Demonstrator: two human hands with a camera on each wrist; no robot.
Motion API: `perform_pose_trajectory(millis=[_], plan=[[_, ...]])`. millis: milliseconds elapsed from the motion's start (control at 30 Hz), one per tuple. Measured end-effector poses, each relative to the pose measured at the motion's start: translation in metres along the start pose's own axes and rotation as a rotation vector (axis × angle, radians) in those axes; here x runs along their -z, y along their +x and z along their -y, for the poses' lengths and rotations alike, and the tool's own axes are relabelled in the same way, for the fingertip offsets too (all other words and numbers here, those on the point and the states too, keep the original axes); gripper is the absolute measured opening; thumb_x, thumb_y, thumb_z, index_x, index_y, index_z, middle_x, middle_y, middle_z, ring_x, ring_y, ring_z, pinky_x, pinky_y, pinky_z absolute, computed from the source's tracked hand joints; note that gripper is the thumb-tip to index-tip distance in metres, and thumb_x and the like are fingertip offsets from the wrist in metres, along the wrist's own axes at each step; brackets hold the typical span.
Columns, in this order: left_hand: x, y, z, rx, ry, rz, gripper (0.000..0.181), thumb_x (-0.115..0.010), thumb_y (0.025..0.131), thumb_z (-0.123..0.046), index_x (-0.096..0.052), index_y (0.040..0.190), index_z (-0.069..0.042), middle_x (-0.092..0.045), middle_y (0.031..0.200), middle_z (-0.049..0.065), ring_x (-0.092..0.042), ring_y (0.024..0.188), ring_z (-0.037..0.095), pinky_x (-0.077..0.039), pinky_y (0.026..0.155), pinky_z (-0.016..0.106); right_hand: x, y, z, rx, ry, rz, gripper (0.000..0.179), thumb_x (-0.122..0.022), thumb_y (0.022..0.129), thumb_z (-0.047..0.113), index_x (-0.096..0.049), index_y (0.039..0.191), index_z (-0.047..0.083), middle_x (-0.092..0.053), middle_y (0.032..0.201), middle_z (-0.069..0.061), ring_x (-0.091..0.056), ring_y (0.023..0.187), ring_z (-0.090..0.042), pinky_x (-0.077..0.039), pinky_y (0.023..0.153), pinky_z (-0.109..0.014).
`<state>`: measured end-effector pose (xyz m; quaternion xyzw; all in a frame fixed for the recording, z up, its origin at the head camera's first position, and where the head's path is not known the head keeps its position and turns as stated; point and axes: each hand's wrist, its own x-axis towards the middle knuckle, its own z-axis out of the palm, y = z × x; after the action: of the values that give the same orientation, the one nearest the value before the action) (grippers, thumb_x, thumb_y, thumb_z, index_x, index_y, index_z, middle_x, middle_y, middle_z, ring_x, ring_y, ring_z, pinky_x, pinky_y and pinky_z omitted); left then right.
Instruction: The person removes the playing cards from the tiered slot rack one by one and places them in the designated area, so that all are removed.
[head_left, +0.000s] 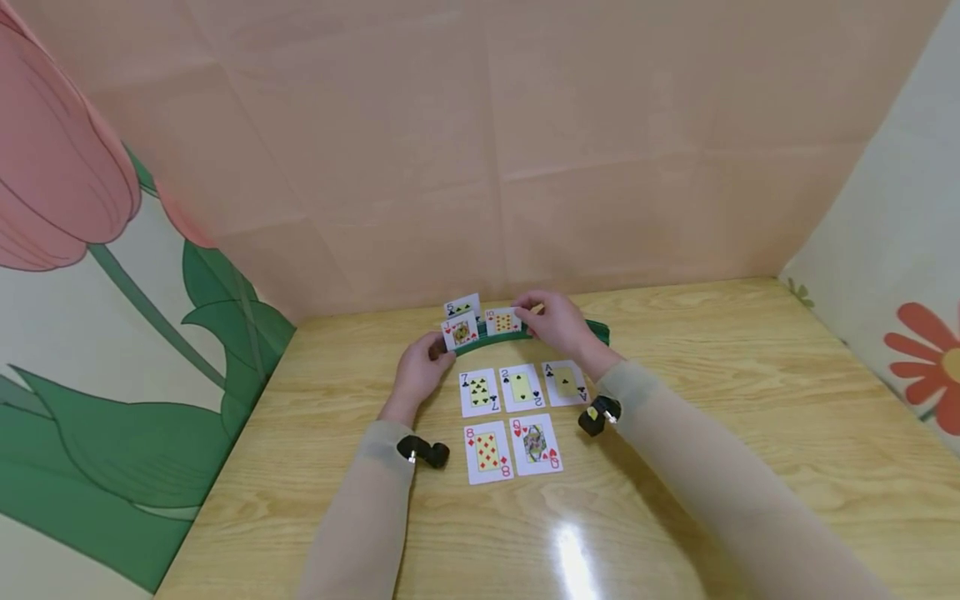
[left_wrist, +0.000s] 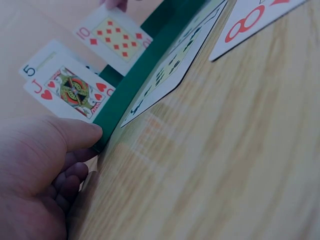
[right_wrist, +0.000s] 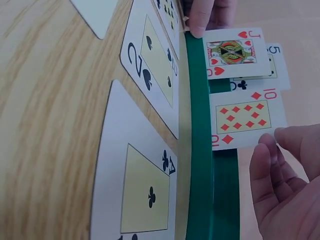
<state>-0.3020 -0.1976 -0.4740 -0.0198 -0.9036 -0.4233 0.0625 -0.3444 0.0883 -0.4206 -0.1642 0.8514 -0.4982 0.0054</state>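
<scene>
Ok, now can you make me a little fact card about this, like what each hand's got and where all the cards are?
Left hand: grips the left end of the green card holder
Right hand: pinches the ten of diamonds at the green card holder
Standing at the left: jack of hearts in front, five of clubs behind
Row nearer the green card holder, left to right: seven, two of spades, ace of clubs
Row nearer the person: eight of diamonds, queen of hearts
Surface: wood-grain table
</scene>
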Motion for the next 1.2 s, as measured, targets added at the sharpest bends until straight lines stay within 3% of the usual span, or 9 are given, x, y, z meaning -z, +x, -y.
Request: perform_pose_trajectory(millis=[400, 667, 833, 1000, 1200], plan=[[0.003, 0.0, 0.002, -0.006, 0.002, -0.006, 0.034, -0.074, 0.109, -0.018, -0.07, 0.142, -0.009, -0.071, 0.12, 0.008, -0.062, 0.108, 0.026, -0.052, 0.097, 0.046, 0.007, -0.012, 0.003, -0.016, 0.035, -0.07, 0.025, -0.065, 0.114, 0.028, -0.073, 0.135, 0.017, -0.071, 0.116, -0.014, -0.067, 0.089, -0.031, -0.058, 0.073, -0.04], [0.003, 0.0, 0.003, -0.01, 0.002, -0.007, 0.035, -0.074, 0.108, -0.017, -0.071, 0.142, -0.009, -0.071, 0.119, 0.008, -0.062, 0.107, 0.026, -0.052, 0.096, 0.045, 0.013, -0.025, -0.002, -0.022, 0.057, -0.099, 0.026, -0.065, 0.114, 0.031, -0.073, 0.135, 0.017, -0.068, 0.119, -0.006, -0.067, 0.089, -0.027, -0.06, 0.077, -0.04], [0.005, 0.0, 0.004, -0.015, 0.007, -0.005, 0.034, -0.074, 0.108, -0.018, -0.071, 0.141, -0.009, -0.071, 0.119, 0.009, -0.062, 0.106, 0.026, -0.052, 0.095, 0.045, 0.016, -0.034, -0.003, 0.002, 0.067, -0.101, 0.024, -0.065, 0.114, 0.026, -0.073, 0.134, 0.015, -0.068, 0.118, -0.009, -0.066, 0.086, -0.031, -0.058, 0.072, -0.038], [0.007, 0.001, 0.004, -0.008, 0.008, 0.001, 0.033, -0.073, 0.109, -0.019, -0.07, 0.141, -0.01, -0.071, 0.119, 0.008, -0.061, 0.106, 0.027, -0.051, 0.094, 0.044, 0.018, -0.042, -0.003, 0.006, 0.11, -0.086, 0.025, -0.065, 0.114, 0.025, -0.072, 0.135, 0.013, -0.068, 0.116, -0.018, -0.066, 0.09, -0.043, -0.059, 0.076, -0.048], [0.007, 0.0, 0.005, -0.006, 0.009, 0.002, 0.034, -0.074, 0.109, -0.019, -0.07, 0.141, -0.01, -0.071, 0.119, 0.008, -0.061, 0.106, 0.026, -0.051, 0.094, 0.044, 0.022, -0.054, -0.005, -0.006, 0.113, -0.075, 0.026, -0.066, 0.114, 0.024, -0.073, 0.136, 0.012, -0.069, 0.111, -0.019, -0.066, 0.087, -0.034, -0.059, 0.076, -0.045]])
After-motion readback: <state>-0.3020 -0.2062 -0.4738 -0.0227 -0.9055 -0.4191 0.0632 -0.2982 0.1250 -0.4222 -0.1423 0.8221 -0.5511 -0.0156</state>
